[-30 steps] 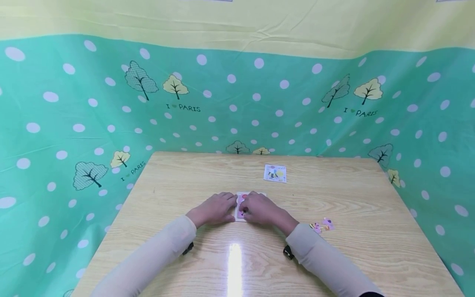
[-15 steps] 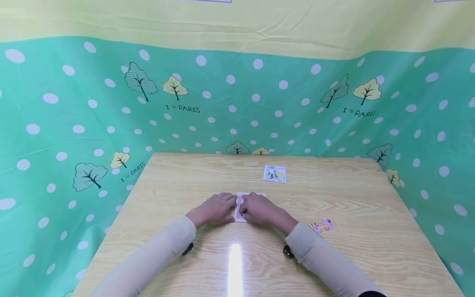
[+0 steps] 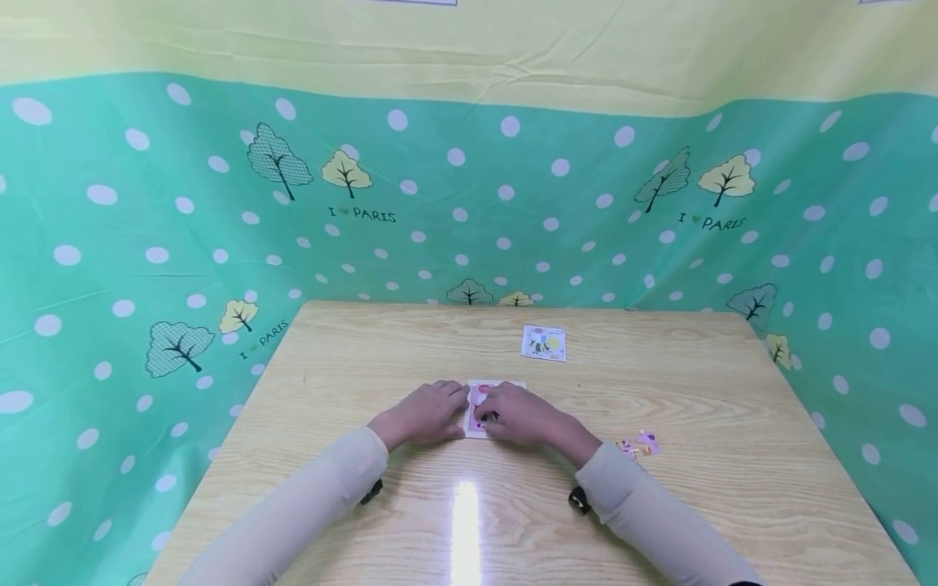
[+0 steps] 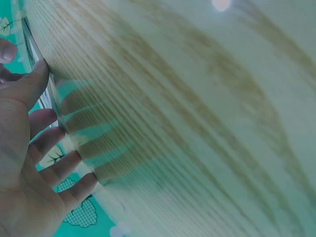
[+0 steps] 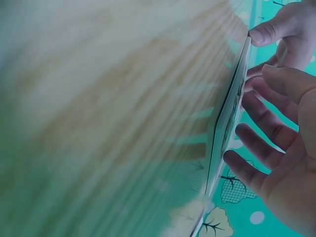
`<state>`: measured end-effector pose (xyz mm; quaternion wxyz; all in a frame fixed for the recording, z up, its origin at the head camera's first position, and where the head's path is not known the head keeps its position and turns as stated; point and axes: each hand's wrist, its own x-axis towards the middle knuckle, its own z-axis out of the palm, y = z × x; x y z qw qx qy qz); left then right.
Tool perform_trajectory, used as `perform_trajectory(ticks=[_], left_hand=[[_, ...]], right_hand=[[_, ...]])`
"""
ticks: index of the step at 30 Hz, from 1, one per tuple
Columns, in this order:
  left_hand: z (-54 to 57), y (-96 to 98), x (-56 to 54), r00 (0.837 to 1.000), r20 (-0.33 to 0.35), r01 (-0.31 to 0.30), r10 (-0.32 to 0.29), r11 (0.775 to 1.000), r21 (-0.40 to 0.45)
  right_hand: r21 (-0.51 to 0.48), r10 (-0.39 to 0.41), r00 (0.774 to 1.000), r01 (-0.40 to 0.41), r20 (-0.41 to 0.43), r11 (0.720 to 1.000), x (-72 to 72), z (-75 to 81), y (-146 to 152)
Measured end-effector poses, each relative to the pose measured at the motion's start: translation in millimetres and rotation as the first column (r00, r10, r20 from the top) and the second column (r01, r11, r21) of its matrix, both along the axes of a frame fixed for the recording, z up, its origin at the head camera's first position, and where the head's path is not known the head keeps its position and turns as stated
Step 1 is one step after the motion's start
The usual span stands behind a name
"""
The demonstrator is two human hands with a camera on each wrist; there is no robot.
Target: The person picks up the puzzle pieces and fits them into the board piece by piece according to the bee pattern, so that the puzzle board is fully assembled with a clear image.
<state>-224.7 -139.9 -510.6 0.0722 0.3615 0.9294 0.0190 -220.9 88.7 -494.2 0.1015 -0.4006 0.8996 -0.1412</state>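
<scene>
A small puzzle board (image 3: 477, 433) with a white border and a pink picture lies flat on the table in the head view. My left hand (image 3: 427, 413) rests at its left edge, fingertips near the upper corner and thumb by the lower one. Over the right part of the board is my right hand (image 3: 522, 413), its fingertips on the pink picture; the hand covers much of it. Seen edge-on in the right wrist view, the puzzle board (image 5: 224, 131) has the right hand's spread, slightly bent fingers (image 5: 261, 145) above it.
Loose pink and yellow puzzle pieces (image 3: 648, 441) lie right of the board, partly behind the right sleeve. Farther back is a square card (image 3: 544, 343) with a bee picture. A green dotted cloth (image 3: 469, 244) hangs around the wooden table (image 3: 366, 342).
My right hand and forearm have shifted slightly right, showing a little more of the pink picture and covering more of the loose pieces. The left hand has stayed in place.
</scene>
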Motion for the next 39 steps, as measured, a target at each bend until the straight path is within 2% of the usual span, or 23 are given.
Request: perform_trajectory(ticks=[6,15,32,39], left_hand=[[0.4,0.4,0.2,1.0,0.003,-0.004,0.004,1.0,-0.002],[1.5,2.2,0.2,1.0,0.006,0.0,0.0,1.0,-0.019],[2.7,2.9,2.4,1.0,0.018,-0.008,0.009,1.0,-0.011],[1.8,2.2,2.3,1.0,0.014,-0.009,0.009,1.0,-0.008]], right_hand=[[-0.028,-0.015,0.999,0.016,0.033,0.999,2.2,4.4,11.8],[-0.072,-0.098,0.993,0.103,0.07,0.992,9.5,8.2,42.9],[-0.08,-0.218,0.975,0.221,0.044,0.972,26.6,17.5,110.9],[-0.069,-0.232,0.972,0.234,0.037,0.97,32.0,20.1,132.3]])
